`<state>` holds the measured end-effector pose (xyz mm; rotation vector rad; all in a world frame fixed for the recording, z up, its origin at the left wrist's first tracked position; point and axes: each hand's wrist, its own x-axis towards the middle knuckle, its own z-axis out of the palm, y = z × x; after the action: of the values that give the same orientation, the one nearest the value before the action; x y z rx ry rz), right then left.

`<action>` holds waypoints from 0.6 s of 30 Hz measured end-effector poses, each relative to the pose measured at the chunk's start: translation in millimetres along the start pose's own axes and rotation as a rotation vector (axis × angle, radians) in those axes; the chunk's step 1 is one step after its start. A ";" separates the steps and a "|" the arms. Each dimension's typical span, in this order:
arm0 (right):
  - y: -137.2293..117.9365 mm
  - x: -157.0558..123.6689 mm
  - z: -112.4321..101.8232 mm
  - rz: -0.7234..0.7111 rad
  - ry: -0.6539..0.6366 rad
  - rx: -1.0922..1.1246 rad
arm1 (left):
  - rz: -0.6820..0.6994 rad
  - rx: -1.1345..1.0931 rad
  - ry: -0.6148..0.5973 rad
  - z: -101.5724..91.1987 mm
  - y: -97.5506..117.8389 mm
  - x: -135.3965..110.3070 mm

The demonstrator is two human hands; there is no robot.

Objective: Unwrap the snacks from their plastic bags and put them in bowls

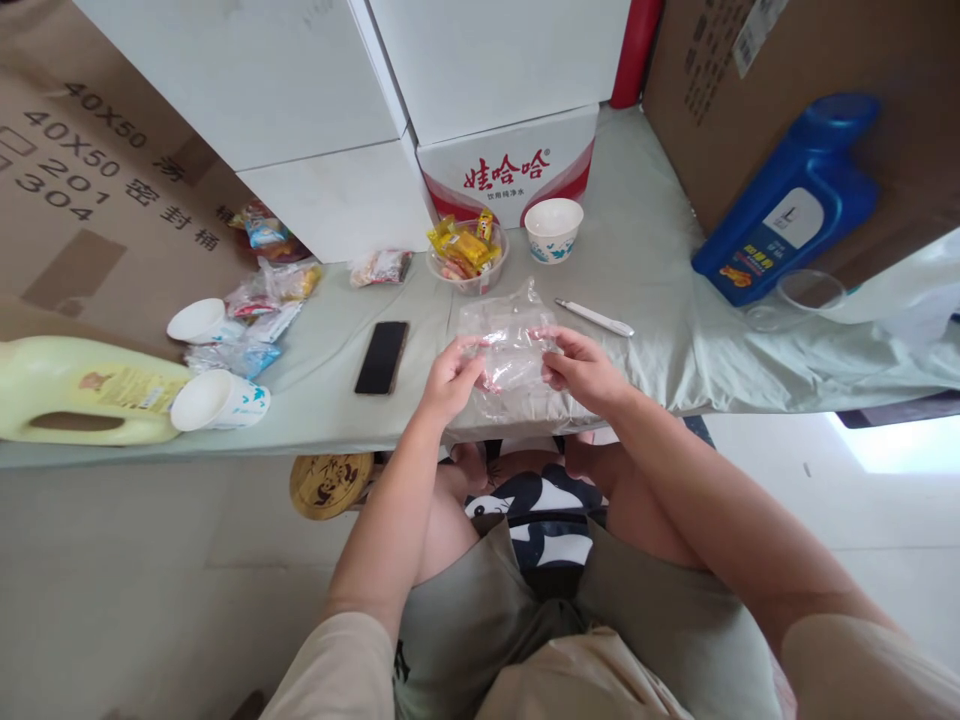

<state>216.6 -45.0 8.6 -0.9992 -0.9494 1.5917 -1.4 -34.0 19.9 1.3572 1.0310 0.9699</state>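
A crinkled clear plastic bag (511, 340) is stretched between my hands over the front edge of the cloth-covered table. My left hand (455, 378) pinches its left side, and my right hand (585, 370) grips the right side with curled fingers. Whatever the bag may contain is hard to make out through the glare. Just beyond my right hand lies a white pen-like utility knife (595, 317). To the left of the bag a black phone (382, 357) rests flat. Behind the bag stand a clear bowl of yellow-wrapped snacks (466, 252) and a white paper cup (553, 230).
White boxes (510, 170) line the back. At right, a blue bottle (787, 205) leans near a clear cup (810, 292). On the left are a pale yellow jug (90, 385), paper cups (219, 400) and packaged snacks (262, 300). A wooden stool (331, 486) stands below.
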 end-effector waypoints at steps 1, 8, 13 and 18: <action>0.1 -2.3 -0.1 -0.045 -0.007 0.026 | 0.026 -0.044 -0.019 -1.7 2.0 -4.6; 3.3 14.7 -7.0 -0.187 0.066 0.171 | -0.177 -0.260 0.079 0.8 -6.6 22.8; 2.1 23.9 -16.7 -0.103 0.130 0.148 | -0.297 -0.418 0.094 3.7 -9.3 42.8; -1.0 16.1 -19.8 0.011 0.147 0.172 | -0.147 -0.238 0.057 8.0 -10.9 35.1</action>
<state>232.5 -27.1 0.1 -0.9870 -0.6961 1.5574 15.7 -2.6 8.2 1.0495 1.0079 0.9917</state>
